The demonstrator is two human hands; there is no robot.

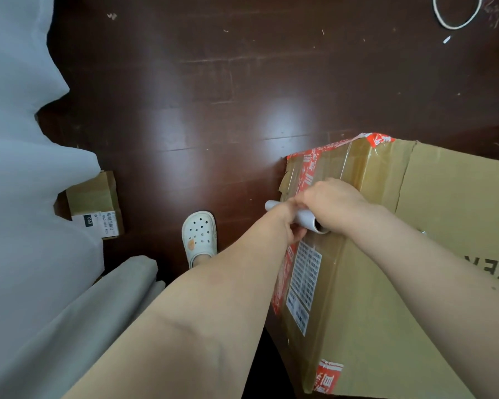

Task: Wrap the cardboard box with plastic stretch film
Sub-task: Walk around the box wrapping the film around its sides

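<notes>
A large cardboard box (372, 283) with red printed tape and white barcode labels fills the lower right of the head view, standing on the dark wooden floor. A white roll of stretch film (303, 216) lies against the box's left face near its top edge. My left hand (293, 224) grips the roll from below, fingers curled round it. My right hand (333, 204) curls over the roll's near end from above. Clear film shines over the box's far corner.
A small cardboard box (97, 204) with a label sits at the left by a white curtain (20, 139). My foot in a white clog (199, 236) stands left of the big box. Grey fabric rolls (104, 298) lie lower left. A white cord loop (455, 11) lies top right.
</notes>
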